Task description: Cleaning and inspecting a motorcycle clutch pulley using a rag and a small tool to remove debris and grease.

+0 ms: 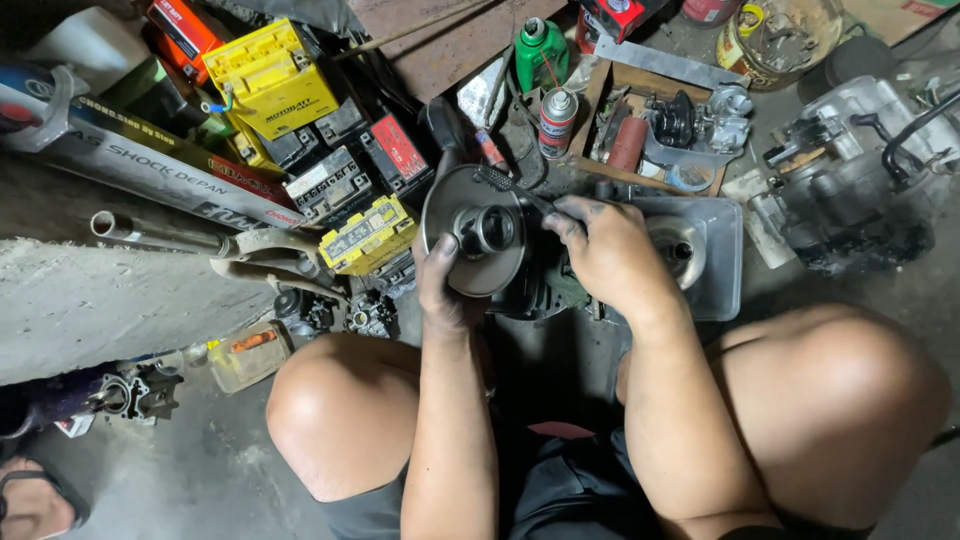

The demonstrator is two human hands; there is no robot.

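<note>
Left hand [440,285] grips the round metal pulley disc [472,230] at frame centre, tilted upright | right hand [605,250] holds a small brush [497,181] on the disc's upper edge | grey tray [715,265] just right.

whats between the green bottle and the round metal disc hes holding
In the head view, a red-and-white spray can stands between the green bottle and the metal disc; the brush head lies just below it.

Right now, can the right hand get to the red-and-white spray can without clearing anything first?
Probably yes. The right hand holds a small brush against the round metal pulley; the spray can stands upright just beyond it with open space between. The brush fills its grip, though.
</note>
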